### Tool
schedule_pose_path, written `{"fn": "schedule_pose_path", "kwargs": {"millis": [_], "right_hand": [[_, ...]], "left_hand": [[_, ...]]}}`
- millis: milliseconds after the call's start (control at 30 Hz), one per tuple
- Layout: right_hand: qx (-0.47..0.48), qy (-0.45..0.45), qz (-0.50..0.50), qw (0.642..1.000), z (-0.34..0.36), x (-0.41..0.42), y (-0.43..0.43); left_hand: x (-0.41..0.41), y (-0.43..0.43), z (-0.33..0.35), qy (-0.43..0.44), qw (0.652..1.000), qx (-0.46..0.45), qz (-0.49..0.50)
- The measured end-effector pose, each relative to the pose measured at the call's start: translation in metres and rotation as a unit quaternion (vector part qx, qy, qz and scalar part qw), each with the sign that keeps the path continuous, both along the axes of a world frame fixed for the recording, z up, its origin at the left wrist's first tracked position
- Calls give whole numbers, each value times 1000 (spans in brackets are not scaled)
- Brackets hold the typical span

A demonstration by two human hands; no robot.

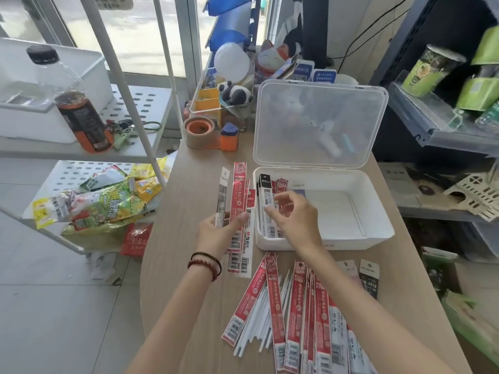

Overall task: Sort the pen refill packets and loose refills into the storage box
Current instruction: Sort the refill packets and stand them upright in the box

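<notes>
A white storage box point(375, 211) stands open on the wooden table, its clear lid point(318, 122) tilted up behind it. Several refill packets point(266, 194) lie along the box's left side. My left hand point(220, 233) grips a fan of red and grey refill packets point(239, 201) just left of the box. My right hand point(294, 214) hovers over the box's left end, fingers loosely curled near the packets inside; whether it pinches one is unclear. A pile of red packets point(297, 306) and loose white refills point(266, 314) lies on the table near me.
A tape dispenser point(201, 130) and an orange sharpener point(229, 137) sit behind the box. Two dark packets point(368, 276) lie at the right of the pile. A white rack with a bottle point(78, 109) and snack bags point(108, 201) stands left; shelves stand right.
</notes>
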State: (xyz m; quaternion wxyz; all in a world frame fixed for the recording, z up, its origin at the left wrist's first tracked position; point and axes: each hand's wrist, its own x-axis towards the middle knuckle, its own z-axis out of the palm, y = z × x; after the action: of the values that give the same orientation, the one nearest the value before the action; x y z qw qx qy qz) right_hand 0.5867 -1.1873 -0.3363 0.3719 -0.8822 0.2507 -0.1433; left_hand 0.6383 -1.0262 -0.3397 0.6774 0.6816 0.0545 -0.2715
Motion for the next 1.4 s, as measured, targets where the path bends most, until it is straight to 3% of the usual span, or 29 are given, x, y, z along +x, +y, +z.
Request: {"fn": "schedule_pose_path", "kwargs": {"millis": [100, 300, 600, 1100, 1400], "right_hand": [[66, -57, 39, 995, 10, -8, 6], [116, -33, 128, 984, 17, -16, 10], [185, -40, 121, 974, 30, -32, 15], [232, -84, -3, 969, 41, -55, -50], [261, 15, 21, 965, 28, -1, -47]], "left_hand": [[1, -2, 4, -10, 1000, -13, 3], [-1, -9, 19, -46, 999, -18, -4], [-11, -17, 35, -66, 998, -23, -11], [-20, -23, 33, -43, 999, -10, -23], [-15, -28, 33, -25, 999, -33, 21]]}}
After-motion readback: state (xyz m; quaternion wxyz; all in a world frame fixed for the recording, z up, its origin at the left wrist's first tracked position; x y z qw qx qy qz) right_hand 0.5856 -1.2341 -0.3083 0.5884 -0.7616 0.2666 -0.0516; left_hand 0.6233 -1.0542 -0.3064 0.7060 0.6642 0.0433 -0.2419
